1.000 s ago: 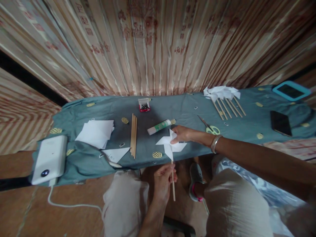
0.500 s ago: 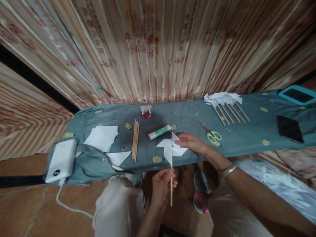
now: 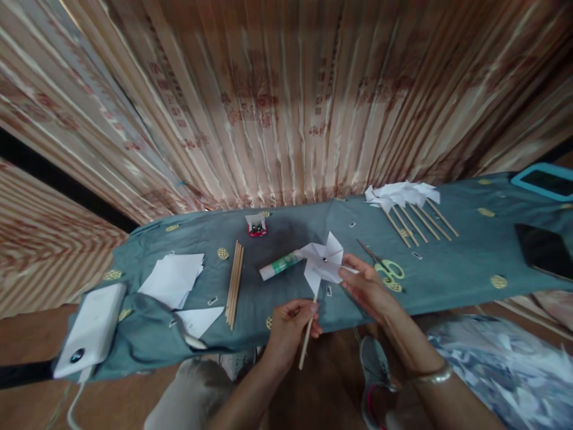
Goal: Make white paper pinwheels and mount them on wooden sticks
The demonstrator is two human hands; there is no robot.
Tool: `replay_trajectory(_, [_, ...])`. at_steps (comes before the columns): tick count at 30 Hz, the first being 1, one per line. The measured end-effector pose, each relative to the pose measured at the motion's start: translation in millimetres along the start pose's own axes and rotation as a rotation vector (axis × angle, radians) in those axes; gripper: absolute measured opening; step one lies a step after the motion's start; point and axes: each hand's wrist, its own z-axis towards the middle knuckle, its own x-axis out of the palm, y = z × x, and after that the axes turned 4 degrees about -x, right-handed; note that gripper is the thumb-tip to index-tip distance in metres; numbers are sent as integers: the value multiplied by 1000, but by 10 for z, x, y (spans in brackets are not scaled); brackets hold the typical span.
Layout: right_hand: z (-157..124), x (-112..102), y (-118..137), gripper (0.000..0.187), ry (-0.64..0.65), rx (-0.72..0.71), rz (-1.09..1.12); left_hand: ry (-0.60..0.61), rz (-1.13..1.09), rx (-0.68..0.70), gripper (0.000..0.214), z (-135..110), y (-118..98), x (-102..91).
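Observation:
A white paper pinwheel (image 3: 323, 261) with a pin at its centre is raised above the grey-blue cloth of the table (image 3: 447, 280). My left hand (image 3: 289, 325) is closed round the pinwheel's wooden stick (image 3: 307, 337) near the table's front edge. My right hand (image 3: 367, 286) touches the pinwheel's right blade with its fingertips, fingers partly curled. A glue stick (image 3: 280, 266) lies just left of the pinwheel. Green-handled scissors (image 3: 385, 269) lie just right of my right hand.
Loose wooden sticks (image 3: 234, 283) and a stack of white paper squares (image 3: 172, 279) lie at the left, with a white power bank (image 3: 92, 331) at the corner. A small pin box (image 3: 256, 226), finished pinwheels (image 3: 407, 200), a phone (image 3: 544, 251) and a tablet (image 3: 544, 182) are further off. A curtain hangs behind.
The pinwheel has been lifted off the cloth and tilted up to the right. My right hand moved from pressing its centre to touching its right blade. The camera view dropped.

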Motion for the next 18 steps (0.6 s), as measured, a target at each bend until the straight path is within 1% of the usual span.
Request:
replay_trajectory(2, [23, -32, 11, 33, -52, -5, -2, 4, 37, -1, 43, 49, 21, 12])
replay_trajectory(4, [46, -55, 16, 28, -73, 3, -13, 6, 66, 0, 43, 73, 40, 19])
replay_trajectory(10, [96, -34, 32, 35, -84, 64, -16, 13, 120, 46, 40, 95, 53, -24])
replay_trajectory(15, [118, 3, 33, 31, -58, 76, -28, 20, 154, 96, 37, 125, 73, -120])
replay_trajectory(18, [124, 5, 15, 29, -84, 91, -44, 18, 171, 117, 33, 123, 77, -172])
